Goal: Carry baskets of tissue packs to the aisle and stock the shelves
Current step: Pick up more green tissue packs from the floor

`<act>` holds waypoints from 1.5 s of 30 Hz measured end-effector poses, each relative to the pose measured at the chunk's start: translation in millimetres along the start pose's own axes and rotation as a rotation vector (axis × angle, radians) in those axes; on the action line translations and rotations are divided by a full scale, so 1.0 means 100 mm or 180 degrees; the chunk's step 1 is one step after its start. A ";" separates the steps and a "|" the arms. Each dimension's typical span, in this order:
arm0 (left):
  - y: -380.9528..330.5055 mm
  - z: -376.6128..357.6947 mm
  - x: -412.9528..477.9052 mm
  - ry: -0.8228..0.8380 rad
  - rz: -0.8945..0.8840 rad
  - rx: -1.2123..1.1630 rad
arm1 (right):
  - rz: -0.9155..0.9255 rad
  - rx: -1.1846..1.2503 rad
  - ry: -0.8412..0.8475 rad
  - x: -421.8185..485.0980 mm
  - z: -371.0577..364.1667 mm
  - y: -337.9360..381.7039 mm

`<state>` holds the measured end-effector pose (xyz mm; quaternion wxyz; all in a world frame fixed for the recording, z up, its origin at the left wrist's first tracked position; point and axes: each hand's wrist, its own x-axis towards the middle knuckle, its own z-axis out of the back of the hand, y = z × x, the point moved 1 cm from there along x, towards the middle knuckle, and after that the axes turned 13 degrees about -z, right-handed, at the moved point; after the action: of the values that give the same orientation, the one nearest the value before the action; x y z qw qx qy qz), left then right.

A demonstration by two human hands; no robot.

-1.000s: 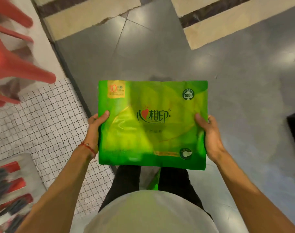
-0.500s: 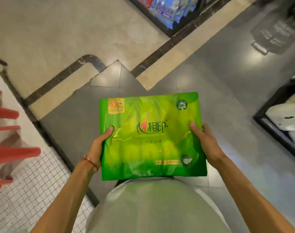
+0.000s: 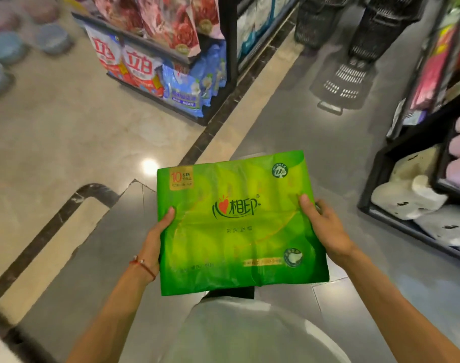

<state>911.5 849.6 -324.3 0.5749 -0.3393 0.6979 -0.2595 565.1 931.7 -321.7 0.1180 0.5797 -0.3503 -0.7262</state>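
Note:
A flat green tissue pack point(image 3: 236, 221) with a red heart logo is held level in front of my body. My left hand point(image 3: 155, 237) grips its left edge, thumb on top and fingers hidden underneath. My right hand point(image 3: 325, 229) grips the right edge the same way. A black basket point(image 3: 341, 82) lies tipped on the grey floor ahead, and darker baskets point(image 3: 375, 30) stand behind it in the aisle.
A shelf end point(image 3: 171, 61) with red, white and blue product bags stands ahead left. On the right a black low shelf point(image 3: 396, 224) holds white and pink soft goods. Blurred round tubs point(image 3: 11, 48) sit far left. The grey aisle floor point(image 3: 315, 127) runs between the shelves.
The view has lifted and swung from the floor and red stools toward the aisle; shelves and baskets have come into sight. Both hands keep the same grip on the pack.

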 end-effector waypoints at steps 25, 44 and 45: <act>-2.56 -3.94 3.64 0.0343 0.0017 -0.0049 | 0.0062 0.0654 0.0156 3.37 1.79 3.96; -4.12 -6.67 6.46 -0.0043 -0.0455 -0.0640 | 0.0410 0.0412 0.0287 6.23 2.94 7.65; -4.22 -6.77 6.59 -0.0106 -0.0473 -0.0688 | 0.0419 0.0381 0.0327 6.36 2.96 7.86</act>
<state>251.2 53.7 -281.4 0.5257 -0.4543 0.6851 -0.2191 -84.4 103.2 -272.4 0.1485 0.5979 -0.4239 -0.6639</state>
